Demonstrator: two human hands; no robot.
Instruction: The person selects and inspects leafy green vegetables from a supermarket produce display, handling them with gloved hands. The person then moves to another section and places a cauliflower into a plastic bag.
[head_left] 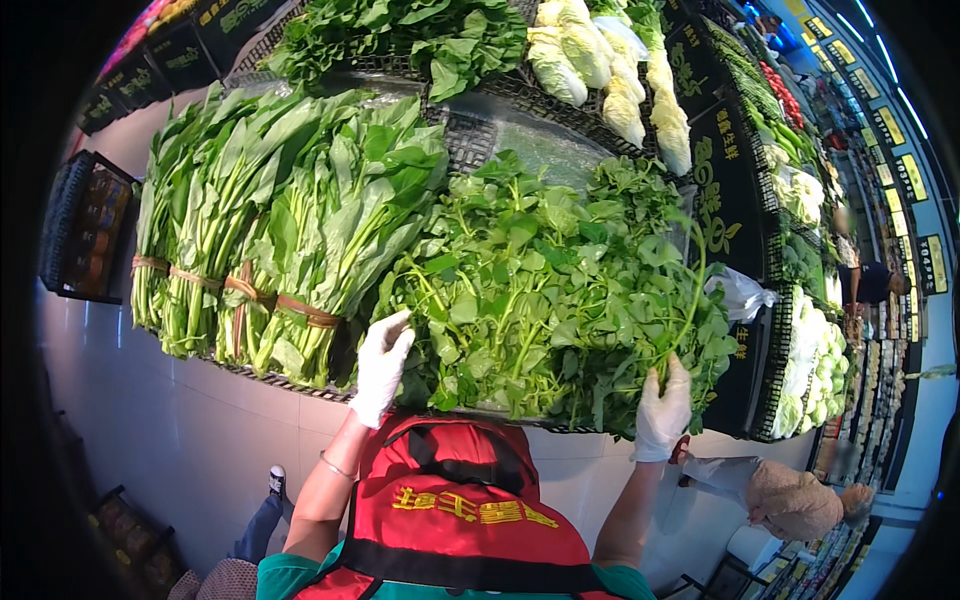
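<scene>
A wide heap of loose leafy greens [540, 270] lies in a black crate in front of me. My right hand [663, 412], in a white glove, is closed at the heap's near right corner. From its fingers a long green stem [693, 295] rises and curves upward. My left hand [380, 368], gloved as well, rests at the heap's near left edge, fingers extended and loosely bent, with nothing visible in them. To its left stand tall bundles of leafy greens [290, 220], tied with brown bands [305, 312] around their stems.
Napa cabbages [585, 55] and more dark greens [400, 35] fill the crates behind. A white plastic bag [742, 293] sits right of the heap. Further right runs a vegetable shelf [810, 370]. One person [790, 497] is at lower right, another person's leg [262, 525] at lower left.
</scene>
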